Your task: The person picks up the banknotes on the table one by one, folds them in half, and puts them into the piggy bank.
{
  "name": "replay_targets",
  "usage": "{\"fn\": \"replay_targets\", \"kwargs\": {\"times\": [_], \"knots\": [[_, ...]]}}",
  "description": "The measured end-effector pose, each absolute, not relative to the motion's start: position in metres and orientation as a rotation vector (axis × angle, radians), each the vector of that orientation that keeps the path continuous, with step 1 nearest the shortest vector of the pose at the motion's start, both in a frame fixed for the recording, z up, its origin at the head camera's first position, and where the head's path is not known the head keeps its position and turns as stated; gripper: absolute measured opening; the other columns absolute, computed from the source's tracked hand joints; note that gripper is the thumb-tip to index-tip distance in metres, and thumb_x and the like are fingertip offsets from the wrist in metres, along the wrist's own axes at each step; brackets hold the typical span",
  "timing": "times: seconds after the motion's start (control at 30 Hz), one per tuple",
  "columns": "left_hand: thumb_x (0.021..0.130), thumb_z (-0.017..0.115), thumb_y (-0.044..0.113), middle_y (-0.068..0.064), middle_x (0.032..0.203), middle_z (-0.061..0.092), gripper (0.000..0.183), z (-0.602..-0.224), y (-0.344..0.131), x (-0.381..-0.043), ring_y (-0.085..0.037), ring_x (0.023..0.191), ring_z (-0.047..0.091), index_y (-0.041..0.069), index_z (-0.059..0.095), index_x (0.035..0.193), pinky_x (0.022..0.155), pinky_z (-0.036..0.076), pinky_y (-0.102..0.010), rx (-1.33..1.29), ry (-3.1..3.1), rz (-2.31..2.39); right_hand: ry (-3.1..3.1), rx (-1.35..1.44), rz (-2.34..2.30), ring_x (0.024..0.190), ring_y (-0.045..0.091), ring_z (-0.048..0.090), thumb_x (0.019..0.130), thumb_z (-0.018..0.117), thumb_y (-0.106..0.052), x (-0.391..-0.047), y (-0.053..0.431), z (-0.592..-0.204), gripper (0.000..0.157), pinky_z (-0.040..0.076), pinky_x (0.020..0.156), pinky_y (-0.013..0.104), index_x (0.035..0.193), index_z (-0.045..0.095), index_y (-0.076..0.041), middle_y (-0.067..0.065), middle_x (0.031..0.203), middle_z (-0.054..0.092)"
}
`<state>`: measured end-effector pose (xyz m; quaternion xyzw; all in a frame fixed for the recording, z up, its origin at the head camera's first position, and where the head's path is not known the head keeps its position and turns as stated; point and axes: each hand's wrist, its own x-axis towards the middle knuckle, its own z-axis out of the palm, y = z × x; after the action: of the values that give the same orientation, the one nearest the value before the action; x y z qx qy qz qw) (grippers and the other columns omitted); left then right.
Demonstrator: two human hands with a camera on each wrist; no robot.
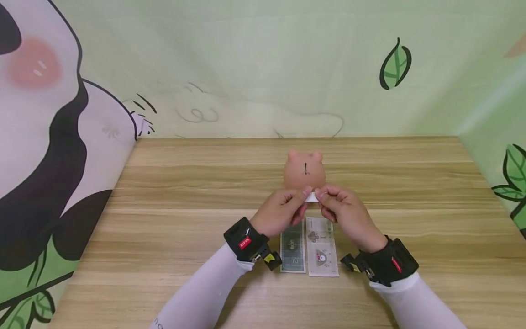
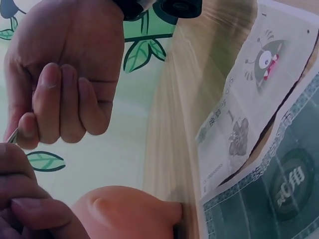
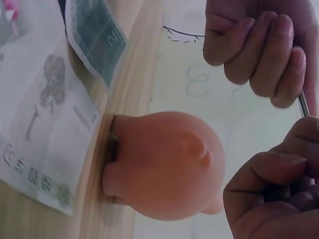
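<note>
Between my two hands is a narrow, folded strip of white paper (image 1: 311,197), which appears only as a thin edge in both wrist views. My left hand (image 1: 283,208) pinches its left end between thumb and fingers. At the right end, the thumb and fingers of my right hand (image 1: 347,212) pinch it too. Just beyond the hands stands a pink piggy bank (image 1: 304,176), upright, a dark slot in its top. Below the hands, a green play banknote (image 1: 293,251) and a pale play banknote (image 1: 322,253) lie side by side; the left hand partly covers the green one.
The wooden table (image 1: 185,183) runs back to a pale green cloth backdrop (image 1: 255,68) with a printed panda and leaves. Both wrists carry black camera bands, the left band (image 1: 245,240) and right band (image 1: 390,262) flanking the banknotes.
</note>
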<state>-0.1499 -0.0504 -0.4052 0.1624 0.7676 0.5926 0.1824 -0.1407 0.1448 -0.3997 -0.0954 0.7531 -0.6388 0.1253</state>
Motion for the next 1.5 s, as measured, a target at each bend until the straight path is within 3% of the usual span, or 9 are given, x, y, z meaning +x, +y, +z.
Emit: {"fn": "replay_targets", "kwargs": {"times": [0.2,0.53,0.87,1.03,1.2,1.37,1.43,1.5], "knots": [[0.111,0.044,0.042,0.005,0.060,0.044,0.053,-0.403,-0.051,-0.149,-0.012,0.053,0.038,0.007,0.056,0.073,0.051,0.030,-0.023,0.433,2.226,1.663,2.171,-0.269,-1.912,0.052,0.010,0.035,0.109,0.052,-0.024,-0.141,0.145,-0.399,0.036,0.026,0.050,0.025,0.081,0.052,-0.002,-0.005,0.058,0.038],[0.109,0.046,0.049,0.005,0.060,0.043,0.055,-0.405,-0.052,-0.151,-0.013,0.054,0.037,0.009,0.056,0.072,0.051,0.029,-0.024,0.349,2.276,1.647,2.196,-0.247,-1.868,0.055,0.011,0.038,0.111,0.049,-0.034,-0.141,0.145,-0.400,0.043,0.030,0.052,0.025,0.079,0.049,-0.004,-0.005,0.060,0.041],[0.110,0.045,0.048,0.006,0.057,0.040,0.058,-0.405,-0.050,-0.150,-0.014,0.051,0.036,0.012,0.050,0.065,0.050,0.027,-0.026,0.396,2.297,1.656,2.244,-0.238,-1.891,0.057,0.014,0.035,0.110,0.052,-0.032,-0.143,0.147,-0.403,0.045,0.028,0.054,0.026,0.077,0.048,-0.001,-0.005,0.061,0.037],[0.107,0.045,0.056,0.005,0.058,0.041,0.063,-0.408,-0.052,-0.153,-0.015,0.053,0.038,0.007,0.054,0.069,0.050,0.029,-0.027,0.327,2.296,1.644,2.233,-0.150,-1.933,0.057,0.013,0.034,0.109,0.052,-0.034,-0.144,0.148,-0.399,0.046,0.027,0.054,0.025,0.076,0.045,-0.003,-0.005,0.062,0.036],[0.107,0.053,0.046,0.001,0.067,0.051,0.047,-0.408,-0.056,-0.157,-0.014,0.061,0.044,0.011,0.062,0.078,0.054,0.035,-0.026,0.360,2.398,1.663,2.314,-0.071,-1.928,0.057,0.012,0.038,0.107,0.057,-0.035,-0.148,0.155,-0.397,0.043,0.030,0.053,0.026,0.076,0.047,-0.007,-0.006,0.060,0.042],[0.103,0.064,0.030,0.000,0.088,0.066,0.022,-0.410,-0.057,-0.160,-0.015,0.083,0.058,0.012,0.074,0.094,0.071,0.049,-0.029,0.437,2.590,1.629,2.385,-0.013,-1.951,0.066,0.013,0.052,0.103,0.066,-0.031,-0.153,0.163,-0.398,0.033,0.046,0.062,0.025,0.080,0.058,-0.008,-0.006,0.066,0.054],[0.101,0.067,0.027,-0.001,0.107,0.070,0.018,-0.411,-0.057,-0.161,-0.017,0.101,0.061,0.012,0.078,0.104,0.087,0.052,-0.036,0.483,2.673,1.579,2.414,0.014,-1.963,0.071,0.014,0.059,0.101,0.069,-0.030,-0.154,0.164,-0.398,0.031,0.052,0.067,0.025,0.082,0.063,-0.007,-0.006,0.073,0.060],[0.100,0.069,0.027,-0.004,0.131,0.067,0.020,-0.412,-0.056,-0.161,-0.022,0.123,0.058,0.015,0.079,0.114,0.105,0.048,-0.044,0.548,2.760,1.499,2.430,0.033,-1.988,0.076,0.013,0.063,0.100,0.071,-0.027,-0.154,0.164,-0.398,0.030,0.057,0.070,0.025,0.084,0.065,-0.002,-0.006,0.082,0.065]]}}
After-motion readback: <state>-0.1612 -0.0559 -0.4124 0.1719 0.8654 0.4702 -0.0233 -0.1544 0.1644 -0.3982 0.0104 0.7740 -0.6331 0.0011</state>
